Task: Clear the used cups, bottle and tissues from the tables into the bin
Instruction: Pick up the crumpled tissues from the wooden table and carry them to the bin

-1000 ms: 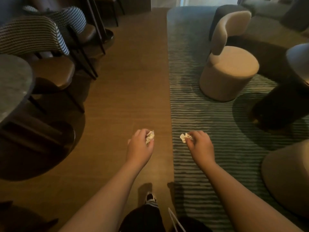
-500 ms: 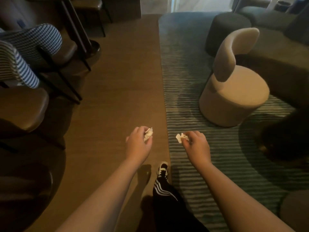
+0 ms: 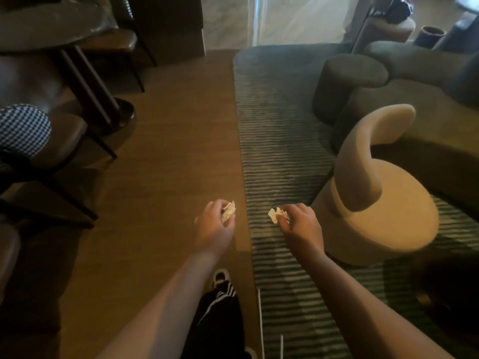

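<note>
Down at the bottom, a leg in black trousers with white stripes [image 3: 220,307] and a black and white shoe [image 3: 219,277] stands on the wooden floor [image 3: 160,177], just beside the edge of the striped rug [image 3: 282,156]. Ahead of it both arms reach forward. The left hand [image 3: 215,226] is closed round a crumpled tissue [image 3: 228,214], pinched at the fingertips over the floor. The right hand [image 3: 300,225] is clamped the same way on a second crumpled tissue [image 3: 274,215], over the rug's left edge. The two hands are apart. Just right of the right hand, a beige round chair [image 3: 383,203] sits on the rug. Farther off, a dark round pouf [image 3: 347,79] stands near the rug's far end, and on the left a chair with a checked back [image 3: 23,128] and a dark table [image 3: 49,24].
</note>
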Tool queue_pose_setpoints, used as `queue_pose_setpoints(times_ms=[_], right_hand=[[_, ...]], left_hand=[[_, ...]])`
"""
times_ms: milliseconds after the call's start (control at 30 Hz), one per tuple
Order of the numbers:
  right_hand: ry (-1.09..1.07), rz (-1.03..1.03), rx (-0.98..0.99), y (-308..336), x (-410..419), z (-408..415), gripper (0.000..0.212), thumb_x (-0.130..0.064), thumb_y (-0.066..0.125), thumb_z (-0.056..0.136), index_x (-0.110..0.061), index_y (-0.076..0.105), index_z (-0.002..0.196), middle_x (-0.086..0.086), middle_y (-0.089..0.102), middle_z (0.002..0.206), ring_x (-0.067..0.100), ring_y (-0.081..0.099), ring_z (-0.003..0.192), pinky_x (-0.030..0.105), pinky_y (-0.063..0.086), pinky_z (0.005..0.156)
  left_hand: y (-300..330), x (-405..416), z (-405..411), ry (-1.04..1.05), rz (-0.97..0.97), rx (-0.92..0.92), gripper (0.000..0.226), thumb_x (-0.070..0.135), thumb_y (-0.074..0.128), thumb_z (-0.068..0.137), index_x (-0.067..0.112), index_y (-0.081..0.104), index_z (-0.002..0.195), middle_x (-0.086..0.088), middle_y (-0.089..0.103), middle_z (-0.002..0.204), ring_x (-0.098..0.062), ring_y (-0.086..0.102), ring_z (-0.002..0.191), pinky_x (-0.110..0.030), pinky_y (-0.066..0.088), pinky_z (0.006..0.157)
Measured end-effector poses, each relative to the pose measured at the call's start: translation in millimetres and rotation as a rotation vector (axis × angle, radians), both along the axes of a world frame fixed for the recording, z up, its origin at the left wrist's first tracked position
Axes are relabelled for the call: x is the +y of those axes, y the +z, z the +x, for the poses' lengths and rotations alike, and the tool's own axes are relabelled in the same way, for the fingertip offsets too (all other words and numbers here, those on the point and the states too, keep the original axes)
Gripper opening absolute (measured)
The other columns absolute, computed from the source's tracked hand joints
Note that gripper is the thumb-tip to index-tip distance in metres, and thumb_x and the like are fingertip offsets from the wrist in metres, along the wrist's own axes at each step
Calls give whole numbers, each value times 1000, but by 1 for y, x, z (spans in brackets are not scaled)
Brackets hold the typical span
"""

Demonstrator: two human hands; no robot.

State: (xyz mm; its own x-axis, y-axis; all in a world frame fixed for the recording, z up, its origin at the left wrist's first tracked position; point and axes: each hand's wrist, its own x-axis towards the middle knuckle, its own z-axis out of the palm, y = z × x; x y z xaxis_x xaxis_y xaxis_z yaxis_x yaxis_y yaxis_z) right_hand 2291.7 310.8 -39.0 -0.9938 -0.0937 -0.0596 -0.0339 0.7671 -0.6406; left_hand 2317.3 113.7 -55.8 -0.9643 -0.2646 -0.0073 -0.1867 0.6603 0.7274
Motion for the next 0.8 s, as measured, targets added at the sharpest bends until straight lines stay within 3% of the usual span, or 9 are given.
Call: queue_pose_setpoints(times_ms=[267,433,800], right_hand=[[-12,5,45,-16,-43,-228,23,-26,59,90,-17,62,111,0,59,111,14,50,104,38,47,91],[-92,-14,23,1,-77,-387,26,-25,58,90,-16,62,114,0,59,112,15,50,106,38,46,93],[-226,-8,20,1,-95,-666,27,-27,58,90,-20,61,115,-5,58,110,9,49,104,30,45,91]], left_hand=[[-28,-56,-240,-25,-40,72,14,24,62,86,30,55,96,11,55,94,-9,53,80,-22,44,62],[-10,-94,-403,-57,-60,80,15,18,64,83,20,61,97,3,59,96,-21,58,86,-43,50,77],[-6,-111,-697,-155,-16,92,14,19,63,85,25,58,97,11,53,93,-14,56,83,-46,50,78]])
